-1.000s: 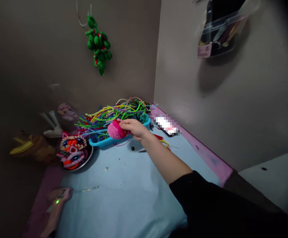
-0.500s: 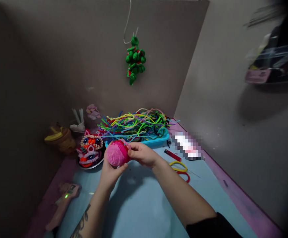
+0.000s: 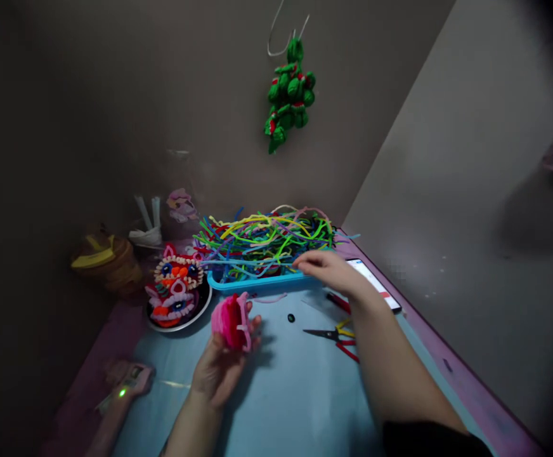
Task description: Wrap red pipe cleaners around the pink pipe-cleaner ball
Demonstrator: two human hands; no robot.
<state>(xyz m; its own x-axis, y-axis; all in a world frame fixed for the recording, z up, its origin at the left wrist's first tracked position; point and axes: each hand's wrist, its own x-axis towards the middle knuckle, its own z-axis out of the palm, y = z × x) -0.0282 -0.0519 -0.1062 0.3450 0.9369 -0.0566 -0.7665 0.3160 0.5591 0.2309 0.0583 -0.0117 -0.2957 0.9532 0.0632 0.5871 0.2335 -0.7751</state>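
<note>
My left hand [image 3: 219, 371] is wrapped round a fuzzy pink and red pipe cleaner piece [image 3: 229, 322], its fingers at the back and thumb in front. A pale pink strip runs along the right side of the piece. Over the right end of the blue tray [image 3: 257, 285] reaches my right hand [image 3: 326, 270], its fingers stretched out and close together near the heaped pipe cleaners [image 3: 262, 238]. Nothing shows in those fingers. Scissors [image 3: 336, 333] with yellow and red handles lie below my right forearm, which partly covers them.
Left of the tray, a round dish [image 3: 205, 304] holds colourful pipe cleaner faces. A pink glue gun [image 3: 131, 381] with a green light lies at the left. A phone [image 3: 376, 285] rests by the right wall, and a small black ring [image 3: 291, 318] on the table. Green pipe cleaner work [image 3: 290, 95] hangs above.
My right hand has let go of the pink and red piece and moved right to the tray. My left hand has lowered and turned the piece, showing its red side. The view has shifted left.
</note>
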